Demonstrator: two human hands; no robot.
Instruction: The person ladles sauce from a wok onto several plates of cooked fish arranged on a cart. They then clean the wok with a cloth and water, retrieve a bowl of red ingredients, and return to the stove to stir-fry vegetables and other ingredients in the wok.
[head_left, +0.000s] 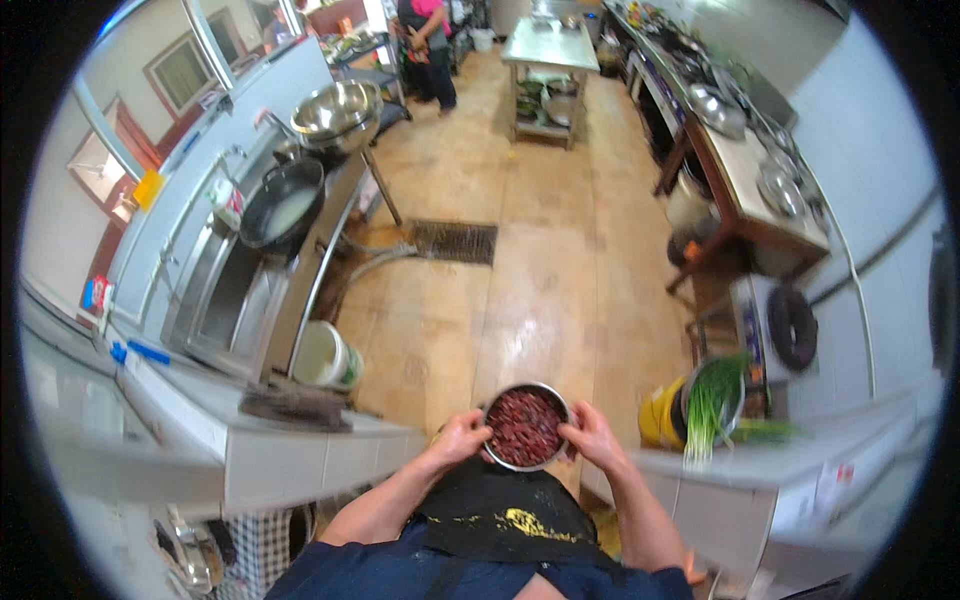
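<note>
A round metal bowl (493, 457) is held in front of my dark apron (495, 502), above the tiled floor. Small dark-red pieces (528, 426), perhaps chopped meat or dried chillies, fill much of it. My left hand (461, 437) grips the rim on the left, its thumb over the edge. On the opposite side my right hand (592, 435) holds the rim in the same way. The fingers under the bowl are mostly hidden.
Left stands a steel sink (225, 307) with a black wok (285, 206) and metal basins (337, 109); a white bucket (326, 356) is below. Green onions (709, 405) lie by a yellow bucket (660, 412). Ahead are a floor drain (454, 241), a steel table (551, 45) and a person (427, 52).
</note>
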